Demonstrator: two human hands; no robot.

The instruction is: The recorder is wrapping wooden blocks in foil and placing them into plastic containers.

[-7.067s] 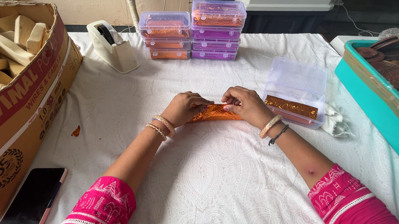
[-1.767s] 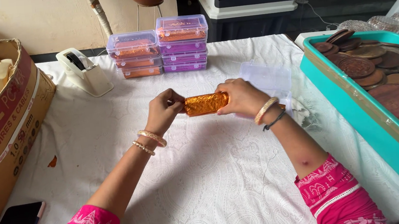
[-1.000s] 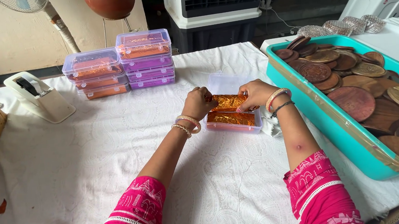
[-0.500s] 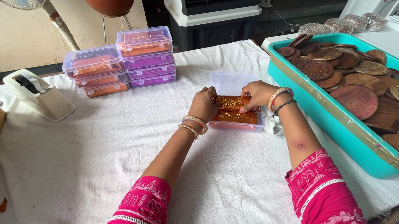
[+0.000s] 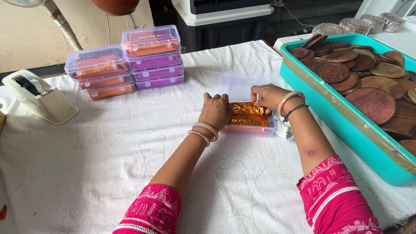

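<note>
Where a white patterned cloth covers the worktop [image 5: 97,160], both hands press into a clear box [image 5: 239,87] at centre; the left hand [image 5: 216,111] lies curled on the left end of the orange foil packet [image 5: 248,115] inside it; the right hand [image 5: 269,96] pinches the packet's far right edge; stacked boxes [image 5: 129,63] with orange and purple contents stand far left; a white tape dispenser [image 5: 40,97] sits left; a teal tray [image 5: 336,116] of brown wooden discs [image 5: 373,76] fills the right; coolers stand beyond.
</note>
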